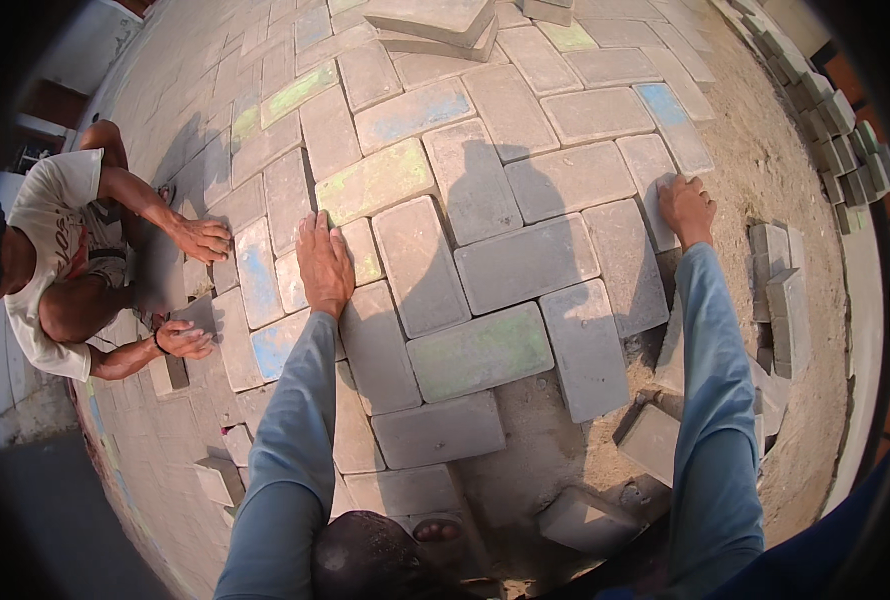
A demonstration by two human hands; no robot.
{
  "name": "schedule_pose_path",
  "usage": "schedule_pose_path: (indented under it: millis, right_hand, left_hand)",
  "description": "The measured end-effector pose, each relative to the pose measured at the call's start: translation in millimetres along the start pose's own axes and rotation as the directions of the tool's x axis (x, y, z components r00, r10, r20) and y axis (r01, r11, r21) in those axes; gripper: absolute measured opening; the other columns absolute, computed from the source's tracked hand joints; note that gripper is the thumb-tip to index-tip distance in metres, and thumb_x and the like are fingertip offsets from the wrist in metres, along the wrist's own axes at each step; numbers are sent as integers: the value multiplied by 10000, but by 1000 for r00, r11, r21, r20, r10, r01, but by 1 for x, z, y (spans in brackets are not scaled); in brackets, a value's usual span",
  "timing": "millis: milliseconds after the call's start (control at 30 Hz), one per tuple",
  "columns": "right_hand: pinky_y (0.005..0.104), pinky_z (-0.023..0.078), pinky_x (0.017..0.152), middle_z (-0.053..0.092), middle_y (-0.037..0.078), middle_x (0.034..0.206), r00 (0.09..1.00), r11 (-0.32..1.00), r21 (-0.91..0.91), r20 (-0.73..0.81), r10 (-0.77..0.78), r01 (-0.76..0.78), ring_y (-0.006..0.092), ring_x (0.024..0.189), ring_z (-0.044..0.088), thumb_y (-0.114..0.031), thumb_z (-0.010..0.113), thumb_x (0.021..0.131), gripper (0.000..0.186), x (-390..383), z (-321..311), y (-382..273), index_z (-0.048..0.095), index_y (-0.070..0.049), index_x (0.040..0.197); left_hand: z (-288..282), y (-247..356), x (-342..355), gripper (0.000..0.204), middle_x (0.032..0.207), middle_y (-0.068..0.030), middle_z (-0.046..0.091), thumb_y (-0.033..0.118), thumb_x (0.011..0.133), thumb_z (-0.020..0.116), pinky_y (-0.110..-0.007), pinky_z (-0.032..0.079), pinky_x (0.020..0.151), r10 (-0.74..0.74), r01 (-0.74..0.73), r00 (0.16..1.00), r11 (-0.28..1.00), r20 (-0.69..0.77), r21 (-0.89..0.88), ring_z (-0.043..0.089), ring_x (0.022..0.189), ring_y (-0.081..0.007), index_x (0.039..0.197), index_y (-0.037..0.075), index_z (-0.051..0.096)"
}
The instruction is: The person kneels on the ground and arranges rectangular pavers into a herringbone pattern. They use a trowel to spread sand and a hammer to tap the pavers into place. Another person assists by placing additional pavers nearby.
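Grey rectangular paving bricks lie in a zigzag pattern on the ground in front of me. My left hand (325, 265) lies open, its outstretched fingers on the bricks beside a yellow-green stained brick (375, 182). My right hand (687, 210) rests at the outer edge of the paving. Its fingers are slightly bent and touch a grey brick (649, 182) just below a blue-stained brick (673, 118); nothing shows in its grasp. Between my arms lie a brick with a green stain (481, 350) and a plain grey brick (527, 263).
A person (60, 255) crouches at the left, both hands on the bricks. Loose bricks (587, 520) lie tilted on bare sand near my foot (437, 530). More bricks are stacked at the top (435, 22) and along the right (790, 300). A sandy strip (755, 170) borders the paving.
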State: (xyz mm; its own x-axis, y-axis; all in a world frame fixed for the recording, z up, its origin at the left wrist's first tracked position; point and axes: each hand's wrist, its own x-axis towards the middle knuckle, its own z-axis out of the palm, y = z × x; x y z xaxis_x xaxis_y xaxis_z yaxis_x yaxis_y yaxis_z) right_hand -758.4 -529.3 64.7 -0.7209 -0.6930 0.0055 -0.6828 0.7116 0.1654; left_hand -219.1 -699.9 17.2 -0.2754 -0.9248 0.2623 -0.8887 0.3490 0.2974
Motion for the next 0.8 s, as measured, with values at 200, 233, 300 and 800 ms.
schedule_pose_path:
  millis: [200, 233, 300, 800]
  right_hand:
    - [524, 491, 915, 599, 221, 1137, 892, 823, 353, -256, -372, 445, 416, 1075, 625, -197, 630, 962, 342, -77, -30, -83, 614, -19, 1254]
    - [520, 496, 908, 601, 229, 1137, 888, 817, 356, -253, -384, 455, 424, 1062, 624, -193, 629, 966, 362, -79, -32, -95, 611, -8, 1277]
    - [510, 506, 895, 605, 245, 1137, 878, 799, 367, -248, -410, 477, 439, 1037, 622, -185, 625, 975, 404, -81, -40, -120, 604, 15, 1325]
    - [512, 451, 1064, 559, 241, 1276, 764, 571, 657, -12, -645, 492, 458, 1309, 520, -30, 679, 913, 373, -459, -121, -36, 611, -22, 1280]
  left_hand:
    - [3, -8, -4, 457, 1514, -267, 456, 242, 1084, 431, -517, 266, 1226, 32, -34, 995, 999, -94, -24, 371, 1450, -435, 1450, -27, 482]
    - [4, -6, -3, 450, 1490, -274, 476, 236, 1081, 439, -518, 278, 1217, 44, -47, 992, 999, -116, -23, 391, 1431, -440, 1431, -41, 495]
    - [5, -3, -2, 443, 1499, -274, 463, 217, 1073, 445, -522, 278, 1215, 41, -45, 993, 998, -108, -38, 382, 1434, -441, 1427, -45, 495]
    - [-11, -21, -33, 615, 1636, -248, 312, 358, 1079, 418, -523, 196, 1257, 17, -15, 998, 1000, 59, -27, 268, 1525, -423, 1537, -50, 372]
